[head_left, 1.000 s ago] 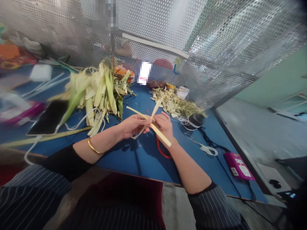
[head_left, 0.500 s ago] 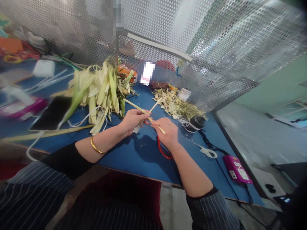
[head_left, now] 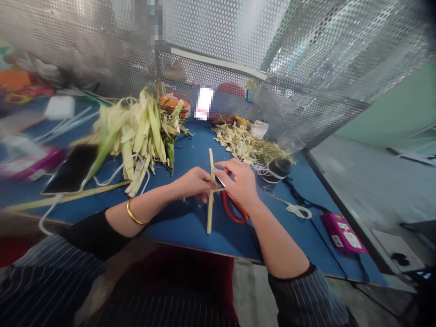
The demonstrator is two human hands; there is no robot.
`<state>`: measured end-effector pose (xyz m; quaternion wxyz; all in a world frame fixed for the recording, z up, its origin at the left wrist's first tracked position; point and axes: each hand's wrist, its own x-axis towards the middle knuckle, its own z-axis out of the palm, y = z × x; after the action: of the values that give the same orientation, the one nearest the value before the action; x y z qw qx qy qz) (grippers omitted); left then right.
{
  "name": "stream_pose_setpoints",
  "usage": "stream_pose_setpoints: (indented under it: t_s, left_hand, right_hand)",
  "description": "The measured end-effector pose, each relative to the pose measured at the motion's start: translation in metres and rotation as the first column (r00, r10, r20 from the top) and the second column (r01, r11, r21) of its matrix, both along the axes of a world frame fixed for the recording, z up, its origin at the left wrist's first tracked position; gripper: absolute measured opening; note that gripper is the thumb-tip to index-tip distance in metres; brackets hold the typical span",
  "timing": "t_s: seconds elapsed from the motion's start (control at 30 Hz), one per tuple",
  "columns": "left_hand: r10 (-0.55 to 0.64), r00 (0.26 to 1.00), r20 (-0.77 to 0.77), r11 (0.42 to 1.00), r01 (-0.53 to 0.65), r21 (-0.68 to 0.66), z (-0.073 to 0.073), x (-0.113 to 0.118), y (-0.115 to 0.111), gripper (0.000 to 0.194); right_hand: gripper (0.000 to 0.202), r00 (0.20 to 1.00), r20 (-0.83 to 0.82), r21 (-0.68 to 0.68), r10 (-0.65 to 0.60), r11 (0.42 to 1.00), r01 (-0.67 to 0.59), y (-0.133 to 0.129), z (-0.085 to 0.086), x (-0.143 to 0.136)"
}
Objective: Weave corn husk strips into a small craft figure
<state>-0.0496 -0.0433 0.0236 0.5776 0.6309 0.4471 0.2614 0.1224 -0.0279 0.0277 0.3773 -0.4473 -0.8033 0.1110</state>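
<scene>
My left hand [head_left: 197, 182] is closed in a pinch on a pale corn husk strip [head_left: 210, 213] that stands lengthwise in front of me. A second thin piece crosses this strip at my fingertips. At the strip's upper part, my right hand [head_left: 238, 179] has thumb and forefinger apart, their tips at its edge; whether they touch it is hard to see. Beneath the right hand lies a pair of red-handled scissors [head_left: 235, 218], with part of a blade showing by the thumb.
A large bunch of corn husks [head_left: 136, 131] lies at left, beside a tablet [head_left: 71, 170] with a white cable. Husk scraps [head_left: 245, 141] are heaped behind my hands. To the right are a black spool [head_left: 279, 168], white string [head_left: 299, 210] and a purple power box [head_left: 344, 234].
The long strip has turned from slanting to nearly straight away from me. My right hand has opened its fingers and moved off the strip's near end. My left hand keeps its pinch.
</scene>
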Motion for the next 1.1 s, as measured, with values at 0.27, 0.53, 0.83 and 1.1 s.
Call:
stream_pose_setpoints:
  t_s: [0.27,0.53,0.83,1.1]
  left_hand:
    - [-0.064,0.997,-0.037,0.997,0.062,-0.040,-0.018,0.004,0.003,0.028]
    - [0.411,0.869,0.276,0.903,-0.346,-0.256,-0.016,0.001,0.014,0.022]
    - [0.439,0.737,0.514,0.880,-0.236,-0.413,-0.005,0.001,0.010,0.010]
    - [0.433,0.682,0.589,0.891,-0.225,-0.394,-0.008,0.002,0.011,0.009]
  right_hand:
    - [0.019,0.972,-0.232,-0.215,0.032,0.973,-0.083,-0.001,-0.001,-0.004]
    - [0.011,0.969,0.247,0.370,0.005,0.924,-0.099,-0.017,-0.002,-0.010]
    - [0.011,0.966,0.237,0.410,-0.106,0.912,-0.001,-0.018,-0.010,-0.015]
    - [0.014,0.935,0.330,0.397,-0.129,0.918,-0.013,-0.016,-0.010,-0.016]
